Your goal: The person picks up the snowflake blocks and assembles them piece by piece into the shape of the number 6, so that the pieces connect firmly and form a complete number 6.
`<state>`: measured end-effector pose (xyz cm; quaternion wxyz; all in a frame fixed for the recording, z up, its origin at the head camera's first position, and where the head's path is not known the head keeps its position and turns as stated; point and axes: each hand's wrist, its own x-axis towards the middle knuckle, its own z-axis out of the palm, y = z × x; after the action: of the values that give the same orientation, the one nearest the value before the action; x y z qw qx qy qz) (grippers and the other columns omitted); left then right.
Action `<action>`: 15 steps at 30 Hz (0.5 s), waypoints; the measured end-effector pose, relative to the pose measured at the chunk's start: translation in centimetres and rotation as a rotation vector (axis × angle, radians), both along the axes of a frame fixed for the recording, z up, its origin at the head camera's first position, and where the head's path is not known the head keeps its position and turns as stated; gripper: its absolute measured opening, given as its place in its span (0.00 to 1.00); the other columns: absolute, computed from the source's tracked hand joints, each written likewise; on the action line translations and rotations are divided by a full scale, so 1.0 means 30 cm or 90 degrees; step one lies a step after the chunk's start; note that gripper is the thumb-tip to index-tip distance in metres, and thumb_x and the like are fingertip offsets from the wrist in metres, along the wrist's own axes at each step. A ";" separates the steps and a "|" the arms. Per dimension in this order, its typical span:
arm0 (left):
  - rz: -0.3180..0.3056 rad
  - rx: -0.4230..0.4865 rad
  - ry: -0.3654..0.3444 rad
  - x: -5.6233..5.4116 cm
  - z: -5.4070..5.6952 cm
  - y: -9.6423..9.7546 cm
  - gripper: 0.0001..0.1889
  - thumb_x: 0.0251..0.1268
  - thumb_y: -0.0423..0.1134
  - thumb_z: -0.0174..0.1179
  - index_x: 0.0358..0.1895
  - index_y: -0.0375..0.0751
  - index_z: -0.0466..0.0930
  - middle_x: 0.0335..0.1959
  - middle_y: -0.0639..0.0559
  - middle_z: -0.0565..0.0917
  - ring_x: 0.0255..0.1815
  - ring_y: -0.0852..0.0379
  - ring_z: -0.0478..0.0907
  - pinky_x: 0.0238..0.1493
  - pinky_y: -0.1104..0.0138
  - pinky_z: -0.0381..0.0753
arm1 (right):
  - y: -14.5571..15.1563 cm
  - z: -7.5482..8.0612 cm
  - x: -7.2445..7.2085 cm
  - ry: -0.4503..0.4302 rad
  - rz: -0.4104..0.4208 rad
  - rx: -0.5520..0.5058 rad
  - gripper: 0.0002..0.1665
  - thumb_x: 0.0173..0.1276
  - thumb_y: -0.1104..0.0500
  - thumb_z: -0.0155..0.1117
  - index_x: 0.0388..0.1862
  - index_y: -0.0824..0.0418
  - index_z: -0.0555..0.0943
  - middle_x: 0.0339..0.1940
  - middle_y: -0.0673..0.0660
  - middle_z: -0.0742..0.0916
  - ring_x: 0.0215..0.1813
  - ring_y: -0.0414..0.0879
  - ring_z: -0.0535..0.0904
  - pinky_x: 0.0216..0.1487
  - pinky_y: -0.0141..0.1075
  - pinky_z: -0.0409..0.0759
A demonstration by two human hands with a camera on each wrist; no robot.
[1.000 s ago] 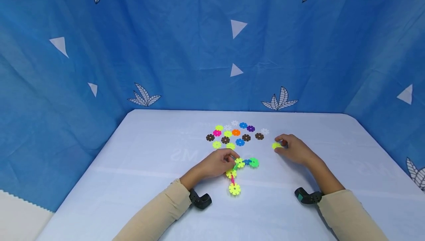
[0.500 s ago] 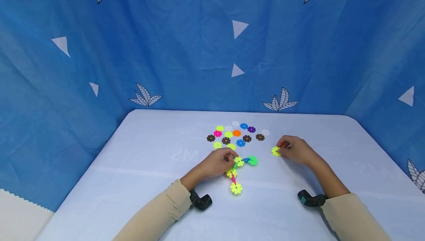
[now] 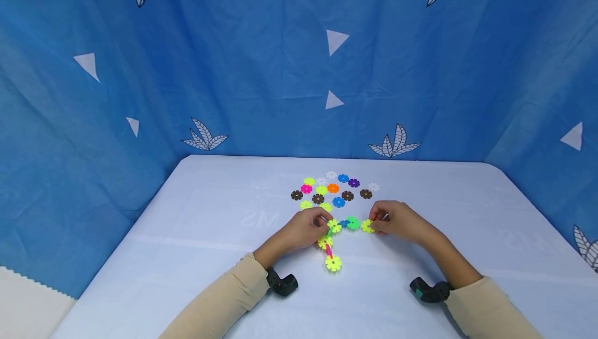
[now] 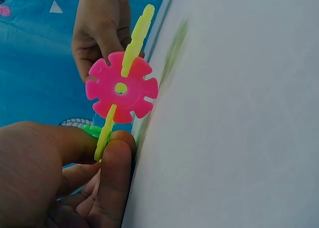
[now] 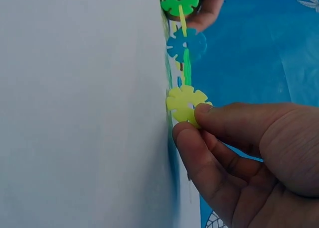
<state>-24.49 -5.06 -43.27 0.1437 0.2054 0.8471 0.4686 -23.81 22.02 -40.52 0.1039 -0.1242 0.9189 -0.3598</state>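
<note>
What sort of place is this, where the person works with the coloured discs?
Probably an indoor recording booth, though I cannot be certain: blue patterned cloth hangs behind and beside a white table, and a black device sits at each wrist.

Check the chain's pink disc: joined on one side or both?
Both: in the left wrist view, an upper yellow disc and a lower yellow disc slot into opposite edges of the pink disc.
</note>
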 end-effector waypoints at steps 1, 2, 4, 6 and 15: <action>-0.002 -0.003 0.000 0.000 0.000 0.000 0.11 0.72 0.35 0.61 0.54 0.46 0.82 0.34 0.54 0.79 0.25 0.57 0.75 0.30 0.66 0.76 | -0.006 -0.001 0.002 0.003 0.006 0.002 0.09 0.65 0.67 0.72 0.37 0.58 0.80 0.33 0.53 0.82 0.33 0.47 0.79 0.35 0.35 0.82; -0.004 -0.005 0.002 -0.001 0.000 -0.001 0.11 0.72 0.35 0.61 0.54 0.46 0.82 0.35 0.54 0.79 0.25 0.58 0.75 0.30 0.67 0.76 | -0.011 0.000 0.005 0.004 0.009 0.003 0.09 0.65 0.67 0.72 0.37 0.58 0.80 0.32 0.53 0.82 0.33 0.47 0.78 0.34 0.35 0.82; -0.014 -0.010 0.013 -0.002 0.001 -0.003 0.13 0.72 0.35 0.60 0.56 0.45 0.82 0.36 0.55 0.79 0.25 0.58 0.74 0.30 0.68 0.76 | -0.019 0.000 0.008 0.007 0.012 0.002 0.09 0.65 0.67 0.72 0.36 0.58 0.80 0.32 0.52 0.82 0.33 0.47 0.78 0.34 0.35 0.81; -0.028 -0.013 0.029 -0.003 0.003 -0.004 0.15 0.71 0.33 0.60 0.59 0.44 0.81 0.38 0.54 0.79 0.25 0.59 0.72 0.30 0.68 0.75 | -0.024 0.001 0.012 0.015 0.018 0.001 0.09 0.65 0.67 0.72 0.36 0.58 0.80 0.31 0.52 0.82 0.32 0.46 0.78 0.33 0.36 0.81; -0.071 -0.030 0.058 -0.003 0.000 -0.007 0.21 0.73 0.31 0.57 0.66 0.48 0.80 0.65 0.54 0.78 0.40 0.59 0.73 0.39 0.68 0.76 | -0.038 0.003 0.017 0.071 0.019 0.038 0.10 0.65 0.67 0.72 0.34 0.55 0.80 0.30 0.49 0.82 0.35 0.47 0.76 0.34 0.37 0.78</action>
<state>-24.58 -5.26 -43.27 0.1358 0.2696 0.8509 0.4300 -23.29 20.87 -40.43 0.0613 -0.1548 0.9315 -0.3233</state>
